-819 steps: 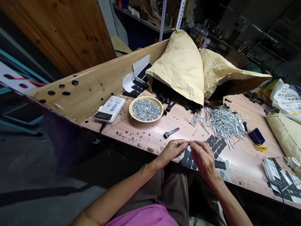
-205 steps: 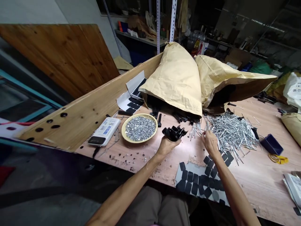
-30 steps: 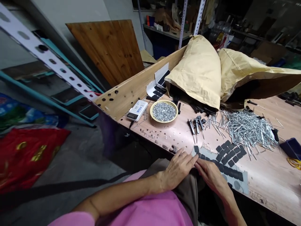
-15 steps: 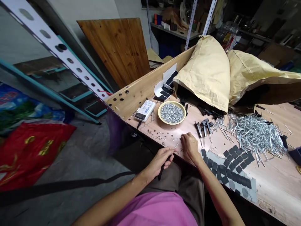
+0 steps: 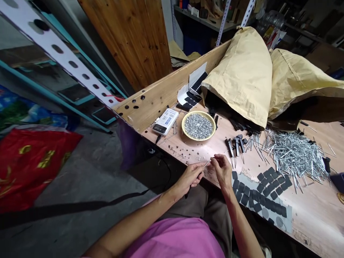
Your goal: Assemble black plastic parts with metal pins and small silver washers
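My left hand (image 5: 191,176) is closed round a black part with a thin metal pin (image 5: 206,163) sticking out toward the right. My right hand (image 5: 221,170) pinches at the pin's tip, likely with a small nut too tiny to make out. Both hands meet at the near edge of the wooden table (image 5: 309,204). Small loose nuts (image 5: 191,153) lie scattered just beyond them. A yellow bowl (image 5: 185,129) full of silver nuts stands further back. A few assembled black parts with pins (image 5: 235,145) lie to the right of the bowl.
A sheet of black pads (image 5: 259,191) lies right of my hands, a big heap of metal pins (image 5: 292,156) beyond it. Two tan sacks (image 5: 242,71) spilling black parts fill the back. A white scale (image 5: 166,121) sits left of the bowl. A red bag (image 5: 32,161) lies on the floor.
My right hand lifted off the scattered nuts and came to the pin's tip in my left hand. The view tilted down slightly.
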The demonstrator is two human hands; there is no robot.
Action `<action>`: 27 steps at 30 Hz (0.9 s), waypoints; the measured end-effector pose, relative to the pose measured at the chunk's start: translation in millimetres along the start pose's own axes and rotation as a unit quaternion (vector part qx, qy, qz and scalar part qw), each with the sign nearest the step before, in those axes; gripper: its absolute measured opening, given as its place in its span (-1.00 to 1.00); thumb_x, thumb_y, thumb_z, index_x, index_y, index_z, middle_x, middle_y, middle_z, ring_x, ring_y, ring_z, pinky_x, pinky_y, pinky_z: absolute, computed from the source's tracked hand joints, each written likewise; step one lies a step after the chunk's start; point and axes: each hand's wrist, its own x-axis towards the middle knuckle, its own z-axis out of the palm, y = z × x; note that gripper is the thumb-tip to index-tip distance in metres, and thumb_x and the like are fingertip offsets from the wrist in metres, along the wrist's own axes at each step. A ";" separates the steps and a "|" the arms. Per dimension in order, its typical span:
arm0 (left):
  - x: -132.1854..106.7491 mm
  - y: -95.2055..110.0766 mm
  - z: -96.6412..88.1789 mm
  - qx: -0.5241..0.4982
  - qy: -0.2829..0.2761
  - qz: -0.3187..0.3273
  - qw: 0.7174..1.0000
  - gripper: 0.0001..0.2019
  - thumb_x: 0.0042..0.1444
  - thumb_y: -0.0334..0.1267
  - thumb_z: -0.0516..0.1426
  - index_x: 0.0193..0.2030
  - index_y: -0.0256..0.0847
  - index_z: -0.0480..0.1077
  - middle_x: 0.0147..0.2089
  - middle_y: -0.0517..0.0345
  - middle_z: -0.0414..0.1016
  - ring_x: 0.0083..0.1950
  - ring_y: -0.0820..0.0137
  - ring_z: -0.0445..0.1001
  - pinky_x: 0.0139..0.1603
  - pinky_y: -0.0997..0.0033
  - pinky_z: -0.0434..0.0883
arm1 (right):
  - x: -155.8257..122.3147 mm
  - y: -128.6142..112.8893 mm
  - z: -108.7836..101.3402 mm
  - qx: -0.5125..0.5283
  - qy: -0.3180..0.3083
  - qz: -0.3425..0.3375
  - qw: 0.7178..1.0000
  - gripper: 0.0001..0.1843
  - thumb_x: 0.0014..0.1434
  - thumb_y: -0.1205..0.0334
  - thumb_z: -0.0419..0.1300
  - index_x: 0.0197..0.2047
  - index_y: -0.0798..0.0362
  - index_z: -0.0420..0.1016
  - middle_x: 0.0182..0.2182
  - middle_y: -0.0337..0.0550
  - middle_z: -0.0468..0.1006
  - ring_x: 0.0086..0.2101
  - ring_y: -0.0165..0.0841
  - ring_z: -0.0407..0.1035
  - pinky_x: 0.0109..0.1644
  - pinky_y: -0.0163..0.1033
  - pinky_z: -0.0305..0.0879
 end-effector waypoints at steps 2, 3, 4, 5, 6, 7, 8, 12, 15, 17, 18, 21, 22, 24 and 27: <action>1.0 -1.2 3.1 0.007 -0.014 0.010 1.000 -0.50 0.02 -0.14 0.10 0.11 -0.30 0.35 -0.65 0.44 0.11 -0.74 0.71 -0.14 -0.70 0.62 -0.23 | -6.9 -6.5 -2.7 0.057 0.013 0.025 0.998 -0.71 -0.01 0.10 0.25 -0.26 0.03 0.32 -0.45 -0.23 0.54 -0.42 -0.35 0.45 -0.31 -0.24 0.37; 1.4 -1.9 4.3 0.012 -0.021 0.016 1.000 -0.49 0.02 -0.12 0.10 0.11 -0.29 0.35 -0.64 0.44 0.11 -0.74 0.71 -0.14 -0.70 0.62 -0.24 | -9.8 -9.6 -4.0 0.076 0.017 0.036 0.996 -0.69 -0.02 0.10 0.27 -0.25 0.03 0.31 -0.47 -0.25 0.55 -0.43 -0.36 0.46 -0.29 -0.24 0.38; 1.6 -2.6 5.3 0.019 -0.028 0.022 0.999 -0.48 0.02 -0.10 0.11 0.12 -0.29 0.34 -0.64 0.44 0.11 -0.73 0.71 -0.14 -0.70 0.61 -0.24 | -12.3 -12.3 -5.3 0.091 0.022 0.043 0.995 -0.67 -0.03 0.10 0.28 -0.24 0.03 0.29 -0.49 -0.26 0.55 -0.44 -0.37 0.46 -0.28 -0.24 0.38; 1.6 -3.4 6.0 0.026 -0.036 0.028 0.999 -0.48 0.03 -0.09 0.11 0.12 -0.28 0.34 -0.64 0.44 0.10 -0.73 0.71 -0.15 -0.70 0.61 -0.24 | -14.2 -14.3 -6.4 0.103 0.026 0.047 0.993 -0.66 -0.04 0.10 0.29 -0.24 0.02 0.28 -0.50 -0.27 0.56 -0.44 -0.37 0.47 -0.26 -0.23 0.38; 1.5 -4.1 6.6 0.033 -0.043 0.034 0.998 -0.48 0.03 -0.09 0.10 0.13 -0.28 0.34 -0.64 0.44 0.10 -0.72 0.70 -0.15 -0.69 0.60 -0.24 | -15.7 -15.6 -7.5 0.112 0.031 0.048 0.992 -0.65 -0.04 0.10 0.30 -0.24 0.02 0.28 -0.50 -0.27 0.56 -0.44 -0.37 0.47 -0.25 -0.23 0.39; 1.3 -4.7 7.1 0.039 -0.049 0.038 0.997 -0.48 0.04 -0.09 0.10 0.14 -0.28 0.33 -0.64 0.43 0.09 -0.72 0.70 -0.15 -0.69 0.60 -0.24 | -16.9 -16.2 -8.4 0.121 0.036 0.048 0.991 -0.64 -0.04 0.10 0.30 -0.24 0.02 0.27 -0.49 -0.27 0.57 -0.44 -0.37 0.48 -0.24 -0.23 0.39; 1.0 -5.2 7.5 0.044 -0.054 0.043 0.997 -0.48 0.05 -0.09 0.09 0.14 -0.28 0.33 -0.63 0.43 0.09 -0.71 0.70 -0.15 -0.69 0.60 -0.23 | -17.9 -16.0 -9.1 0.128 0.040 0.045 0.990 -0.63 -0.04 0.10 0.31 -0.23 0.02 0.27 -0.49 -0.26 0.57 -0.44 -0.38 0.48 -0.24 -0.22 0.40; -0.3 -4.7 10.3 0.060 -0.058 0.054 0.995 -0.49 0.06 -0.11 0.09 0.15 -0.27 0.32 -0.62 0.43 0.09 -0.70 0.69 -0.14 -0.68 0.60 -0.23 | -21.4 -10.7 -10.2 0.127 0.053 0.016 0.990 -0.66 -0.01 0.10 0.29 -0.23 0.02 0.27 -0.45 -0.23 0.58 -0.41 -0.37 0.49 -0.25 -0.23 0.43; -1.0 -2.4 13.8 0.052 -0.061 0.035 0.996 -0.48 0.05 -0.12 0.10 0.16 -0.27 0.32 -0.63 0.43 0.10 -0.71 0.70 -0.14 -0.69 0.61 -0.22 | -23.9 -4.1 -11.1 0.074 0.077 -0.037 0.994 -0.73 0.05 0.11 0.25 -0.24 0.02 0.30 -0.40 -0.20 0.57 -0.38 -0.36 0.50 -0.25 -0.22 0.44; -1.1 -1.3 15.9 0.040 -0.067 0.017 0.997 -0.47 0.05 -0.13 0.09 0.17 -0.27 0.30 -0.62 0.43 0.11 -0.72 0.70 -0.14 -0.69 0.61 -0.21 | -25.0 0.9 -13.5 0.002 0.101 -0.097 0.990 -0.81 0.10 0.14 0.21 -0.23 0.02 0.34 -0.37 -0.17 0.56 -0.35 -0.35 0.50 -0.24 -0.22 0.45; -1.2 -1.2 16.8 0.042 -0.070 0.013 0.997 -0.47 0.05 -0.14 0.09 0.17 -0.28 0.30 -0.63 0.43 0.11 -0.72 0.70 -0.15 -0.69 0.61 -0.21 | -25.3 3.4 -15.6 -0.039 0.104 -0.138 0.984 -0.85 0.13 0.17 0.18 -0.23 0.02 0.37 -0.35 -0.16 0.57 -0.33 -0.34 0.50 -0.22 -0.21 0.45; -0.7 -2.2 17.2 0.088 -0.054 0.045 0.994 -0.52 0.09 -0.17 0.06 0.15 -0.28 0.32 -0.65 0.43 0.07 -0.70 0.68 -0.12 -0.69 0.62 -0.18 | -26.2 9.6 -24.2 -0.133 0.061 -0.271 0.951 -0.87 0.20 0.25 0.09 -0.21 0.01 0.44 -0.31 -0.09 0.59 -0.25 -0.29 0.50 -0.13 -0.14 0.45; -0.4 -2.5 16.5 0.110 -0.045 0.057 0.991 -0.53 0.10 -0.18 0.06 0.14 -0.28 0.33 -0.65 0.43 0.06 -0.69 0.67 -0.09 -0.69 0.63 -0.17 | -26.5 10.9 -27.3 -0.146 0.035 -0.301 0.942 -0.85 0.21 0.27 0.07 -0.20 0.01 0.46 -0.28 -0.06 0.59 -0.20 -0.26 0.49 -0.08 -0.11 0.43; 0.6 -2.1 13.9 0.135 -0.042 0.052 0.989 -0.54 0.10 -0.19 0.07 0.15 -0.26 0.33 -0.66 0.43 0.06 -0.68 0.67 -0.07 -0.68 0.64 -0.16 | -27.4 11.8 -32.6 -0.153 -0.001 -0.315 0.937 -0.82 0.21 0.28 0.06 -0.19 0.01 0.49 -0.25 -0.03 0.59 -0.15 -0.23 0.48 -0.04 -0.07 0.42; 2.8 1.9 7.2 0.103 -0.115 -0.019 0.988 -0.49 0.08 -0.17 0.09 0.19 -0.22 0.28 -0.65 0.43 0.09 -0.71 0.69 -0.11 -0.69 0.63 -0.23 | -27.6 8.9 -38.5 -0.112 -0.009 -0.220 0.969 -0.82 0.19 0.19 0.12 -0.16 0.01 0.48 -0.29 -0.05 0.59 -0.24 -0.25 0.50 -0.11 -0.09 0.45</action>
